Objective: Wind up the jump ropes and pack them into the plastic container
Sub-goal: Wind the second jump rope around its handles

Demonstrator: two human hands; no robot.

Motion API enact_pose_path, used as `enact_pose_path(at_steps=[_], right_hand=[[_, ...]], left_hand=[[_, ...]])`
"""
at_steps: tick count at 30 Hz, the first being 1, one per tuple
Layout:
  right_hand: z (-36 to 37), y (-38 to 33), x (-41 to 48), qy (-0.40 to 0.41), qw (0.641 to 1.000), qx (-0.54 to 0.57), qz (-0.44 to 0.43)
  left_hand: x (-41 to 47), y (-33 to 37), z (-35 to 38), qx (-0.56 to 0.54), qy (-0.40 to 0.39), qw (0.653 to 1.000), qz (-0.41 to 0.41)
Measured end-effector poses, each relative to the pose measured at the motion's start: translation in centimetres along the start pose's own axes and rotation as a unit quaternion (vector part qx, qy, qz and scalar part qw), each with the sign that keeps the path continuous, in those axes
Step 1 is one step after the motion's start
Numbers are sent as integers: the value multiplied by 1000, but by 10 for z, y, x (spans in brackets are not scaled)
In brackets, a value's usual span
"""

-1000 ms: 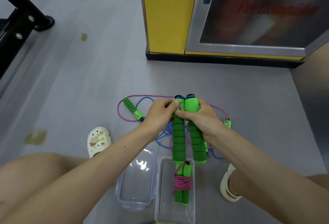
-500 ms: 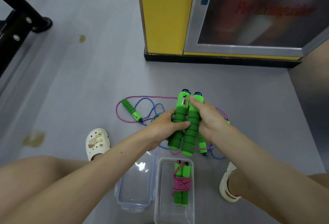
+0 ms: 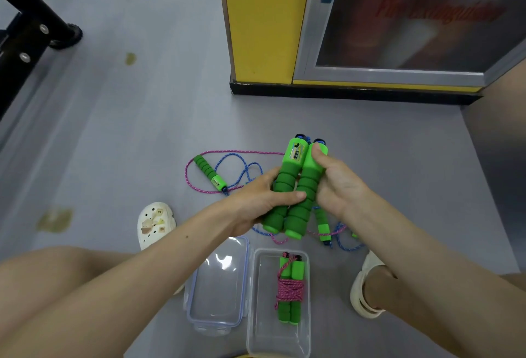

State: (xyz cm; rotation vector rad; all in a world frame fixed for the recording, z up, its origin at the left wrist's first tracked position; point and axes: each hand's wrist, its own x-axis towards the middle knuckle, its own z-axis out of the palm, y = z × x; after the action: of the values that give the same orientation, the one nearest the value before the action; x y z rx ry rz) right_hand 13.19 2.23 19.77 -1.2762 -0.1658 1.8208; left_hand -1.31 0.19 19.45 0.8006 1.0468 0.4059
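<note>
Out left, a spare handle [image 3: 209,172] lies on the floor [image 3: 142,130] in tangled cord [image 3: 242,152]. The left hand [image 3: 262,201] has slid down to wrap both green foam handles [image 3: 296,184] mid-length, above the open plastic container [image 3: 264,329] with one wound rope [image 3: 290,289] inside. The right hand [image 3: 338,184] curls round the right handle's top. Handles paired, so winding the cord looks next.

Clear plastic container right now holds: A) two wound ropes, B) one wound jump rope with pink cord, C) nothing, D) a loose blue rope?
B: only one wound jump rope, green foam handles wrapped in pink cord, lies inside the clear plastic container.
</note>
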Motion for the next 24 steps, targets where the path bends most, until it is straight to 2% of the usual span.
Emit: enact_pose_path(at_steps=[7,13,16,24], right_hand=[[2,11,3,2,999,-34,-39],[-4,-7,7,-19,999,-25,-25],[-7,-2,7,-5,999,-11,-33],[-3,-12,6,-22,998,-30,-47]], left_hand=[[0,-7,-3,9,7,1000,4],[-4,4,-7,34,-48,998,-12],[-6,3,-5,53,-56,997,-12],[-8,8,-4,14,-56,998,-11]])
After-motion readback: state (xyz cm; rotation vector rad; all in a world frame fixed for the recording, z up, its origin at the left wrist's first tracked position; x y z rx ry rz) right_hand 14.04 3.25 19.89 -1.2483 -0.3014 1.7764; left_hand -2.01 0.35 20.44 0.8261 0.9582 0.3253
